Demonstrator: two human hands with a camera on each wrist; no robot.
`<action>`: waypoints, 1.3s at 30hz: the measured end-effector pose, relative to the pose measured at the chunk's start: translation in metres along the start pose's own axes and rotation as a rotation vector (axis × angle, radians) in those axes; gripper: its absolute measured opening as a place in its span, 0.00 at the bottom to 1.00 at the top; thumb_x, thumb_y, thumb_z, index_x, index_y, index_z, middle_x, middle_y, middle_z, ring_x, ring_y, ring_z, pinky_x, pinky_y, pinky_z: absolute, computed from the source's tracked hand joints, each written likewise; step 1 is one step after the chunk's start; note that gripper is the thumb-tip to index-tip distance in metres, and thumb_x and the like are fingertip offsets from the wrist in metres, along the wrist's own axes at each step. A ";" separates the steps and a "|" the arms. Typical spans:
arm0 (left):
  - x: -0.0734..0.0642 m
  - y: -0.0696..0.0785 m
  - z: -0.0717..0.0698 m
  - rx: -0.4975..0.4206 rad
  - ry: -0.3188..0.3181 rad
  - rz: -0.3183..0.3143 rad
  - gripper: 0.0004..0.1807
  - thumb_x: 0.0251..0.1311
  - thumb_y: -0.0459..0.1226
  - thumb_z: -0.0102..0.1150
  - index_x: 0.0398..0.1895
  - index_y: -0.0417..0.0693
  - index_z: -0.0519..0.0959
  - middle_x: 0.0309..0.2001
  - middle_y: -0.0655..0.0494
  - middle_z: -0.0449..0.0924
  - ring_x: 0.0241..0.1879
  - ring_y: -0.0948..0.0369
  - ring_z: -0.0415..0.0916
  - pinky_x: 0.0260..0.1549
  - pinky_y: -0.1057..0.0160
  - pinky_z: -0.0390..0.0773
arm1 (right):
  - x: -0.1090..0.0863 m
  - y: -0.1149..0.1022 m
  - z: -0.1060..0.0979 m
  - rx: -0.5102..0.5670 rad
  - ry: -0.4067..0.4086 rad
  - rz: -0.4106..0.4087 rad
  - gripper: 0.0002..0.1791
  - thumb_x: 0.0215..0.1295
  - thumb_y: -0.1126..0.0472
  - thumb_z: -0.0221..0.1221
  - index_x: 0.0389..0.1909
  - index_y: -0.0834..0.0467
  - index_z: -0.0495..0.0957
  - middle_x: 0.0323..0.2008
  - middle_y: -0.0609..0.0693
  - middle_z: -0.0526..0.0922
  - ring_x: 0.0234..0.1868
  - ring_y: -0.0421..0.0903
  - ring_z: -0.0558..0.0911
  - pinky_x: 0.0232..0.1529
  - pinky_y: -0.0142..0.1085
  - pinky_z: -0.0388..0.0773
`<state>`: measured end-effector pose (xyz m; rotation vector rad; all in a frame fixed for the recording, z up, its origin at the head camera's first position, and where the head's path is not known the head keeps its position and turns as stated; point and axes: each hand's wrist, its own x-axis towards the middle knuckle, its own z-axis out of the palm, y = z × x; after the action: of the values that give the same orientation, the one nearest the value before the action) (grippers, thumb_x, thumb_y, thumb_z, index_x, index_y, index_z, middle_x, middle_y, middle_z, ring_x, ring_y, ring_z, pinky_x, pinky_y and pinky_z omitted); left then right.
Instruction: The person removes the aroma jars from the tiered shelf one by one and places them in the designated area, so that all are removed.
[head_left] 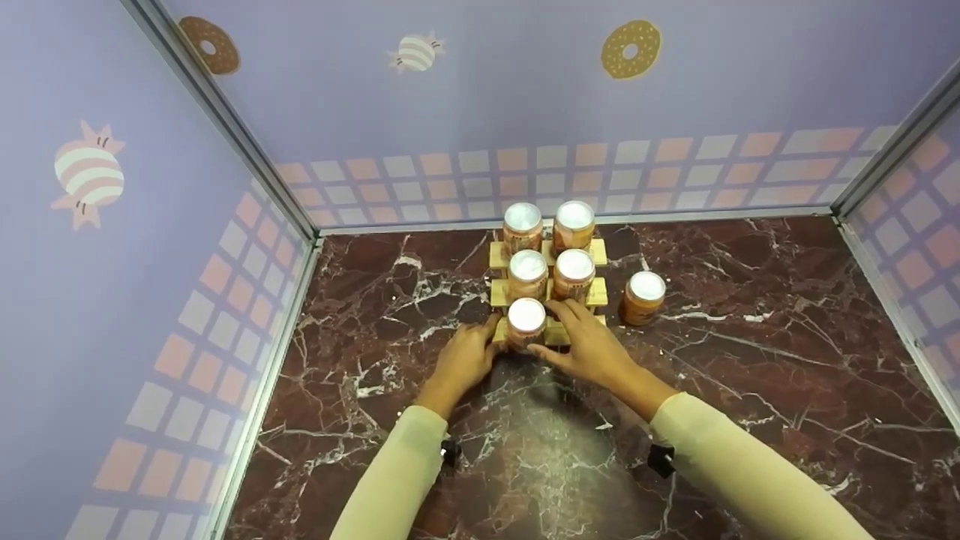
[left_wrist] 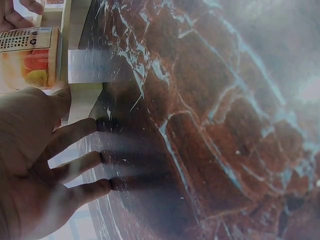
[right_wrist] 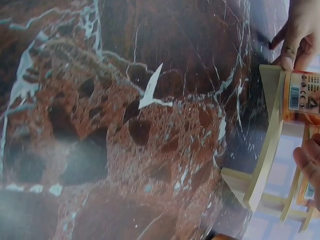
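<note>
A pale wooden stepped rack (head_left: 498, 292) holds several orange-labelled cans with silver tops. Two stand on the back step, two on the middle step, and one front can (head_left: 526, 319) on the left of the lowest step. My left hand (head_left: 463, 360) is at the rack's left front end. Its thumb touches the wood beside the front can, while its other fingers (left_wrist: 75, 165) spread down to the tabletop. On the can's other side is my right hand (head_left: 596, 352), thumb at the can's lower front and forefinger beyond it. A loose can (head_left: 643, 298) stands right of the rack.
The dark red marbled tabletop (head_left: 750, 390) extends around the rack. A lilac back wall (head_left: 510, 90) with printed sweets and squares rises close behind it. Patterned side panels (head_left: 187, 300) with metal edging bound the table.
</note>
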<state>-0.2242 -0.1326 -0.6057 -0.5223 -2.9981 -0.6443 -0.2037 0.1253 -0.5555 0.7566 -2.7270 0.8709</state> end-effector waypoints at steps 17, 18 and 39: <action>0.010 -0.032 0.042 -0.004 0.058 -0.002 0.31 0.78 0.53 0.64 0.80 0.57 0.76 0.59 0.47 0.91 0.61 0.42 0.84 0.62 0.41 0.86 | 0.011 -0.010 0.011 0.036 -0.017 0.088 0.46 0.67 0.38 0.76 0.73 0.64 0.74 0.64 0.64 0.82 0.63 0.63 0.85 0.68 0.60 0.84; 0.009 -0.029 0.038 0.012 0.061 0.005 0.31 0.78 0.53 0.65 0.80 0.56 0.76 0.58 0.47 0.91 0.60 0.42 0.85 0.60 0.40 0.87 | 0.012 -0.010 0.012 0.036 -0.019 0.092 0.46 0.67 0.38 0.76 0.73 0.63 0.74 0.64 0.64 0.82 0.63 0.62 0.86 0.68 0.60 0.84; 0.007 -0.022 0.028 -0.001 0.060 0.032 0.31 0.77 0.48 0.67 0.78 0.50 0.77 0.56 0.44 0.91 0.60 0.41 0.85 0.58 0.35 0.86 | 0.013 -0.013 0.016 0.036 0.027 0.107 0.43 0.68 0.43 0.77 0.71 0.68 0.75 0.61 0.65 0.85 0.61 0.64 0.87 0.65 0.60 0.85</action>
<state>-0.2374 -0.1381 -0.6391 -0.5393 -2.9275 -0.6470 -0.2082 0.1009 -0.5579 0.6059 -2.7567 0.9481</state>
